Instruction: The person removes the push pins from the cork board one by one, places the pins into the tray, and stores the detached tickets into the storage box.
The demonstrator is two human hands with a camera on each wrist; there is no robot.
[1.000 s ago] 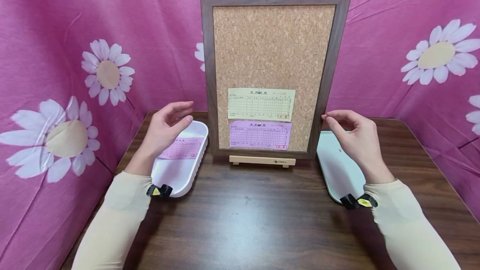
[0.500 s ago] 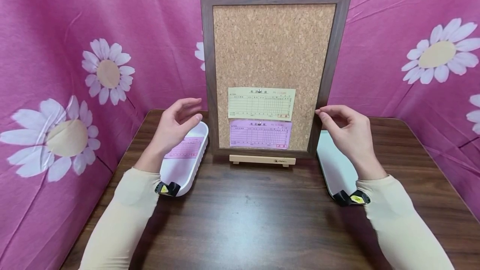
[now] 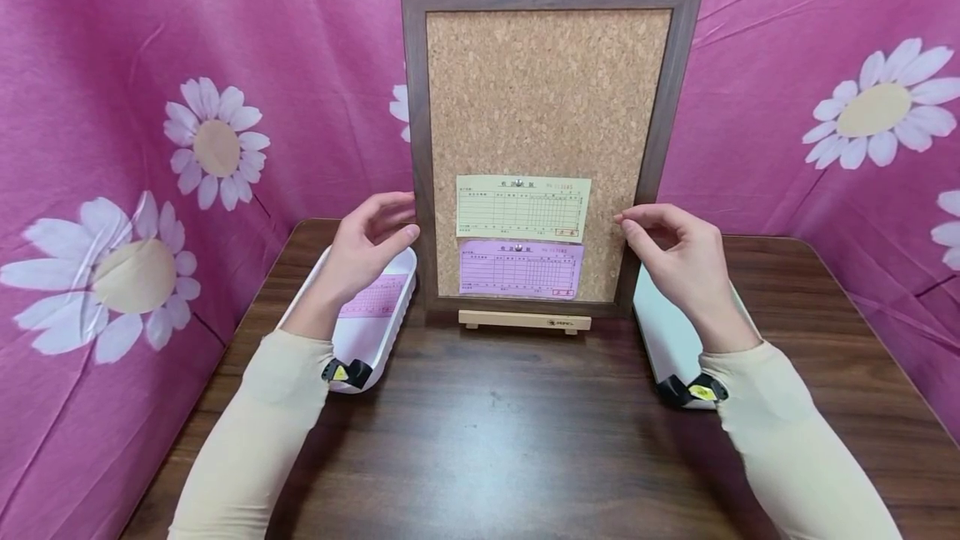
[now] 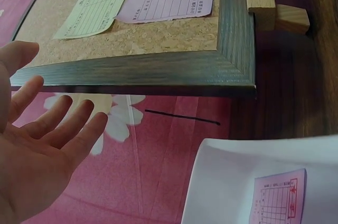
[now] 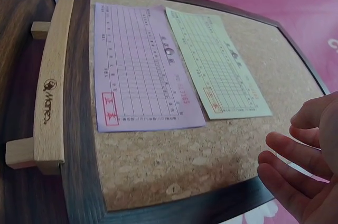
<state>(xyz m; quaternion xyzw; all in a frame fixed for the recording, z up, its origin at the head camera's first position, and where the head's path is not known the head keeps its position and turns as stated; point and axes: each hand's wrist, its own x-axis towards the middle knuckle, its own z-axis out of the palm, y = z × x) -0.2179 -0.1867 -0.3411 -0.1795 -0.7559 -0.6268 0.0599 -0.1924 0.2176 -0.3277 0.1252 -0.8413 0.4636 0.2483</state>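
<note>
Yellow slip: pinned upright to the lower half of the board; ruled form with a red stamp at its lower right [image 3: 517, 211].
Upper pin: silver, at the top middle of the yellow slip [image 3: 518, 183].
Purple slip: directly below the yellow slip, near the board's lower edge; same ruled layout and red stamp [image 3: 517, 277].
Lower pin: silver, at the top middle of the purple slip [image 3: 518, 248].
Right hand: in front of the board's right side, level with the yellow slip; fingers loosely bent, thumb tip close to the forefinger tip, narrow gap [image 3: 678, 248].
Left hand: at the board's left side; fingers spread, thumb well apart, wide; contact with the frame cannot be told [image 3: 371, 236].
Board: cork in a dark wood frame, upright [image 3: 547, 90].
Ledge: pale wood, under the board's lower edge [image 3: 525, 322].
White tray: left of the board, partly behind the left arm [image 3: 378, 348].
Pink slip: lying in the white tray [image 3: 378, 294].
Pale green tray: right of the board, partly covered by the right arm [image 3: 663, 319].
Table: dark wood grain [image 3: 487, 440].
Cloth: pink with white flowers, behind the table [image 3: 315, 65].
</note>
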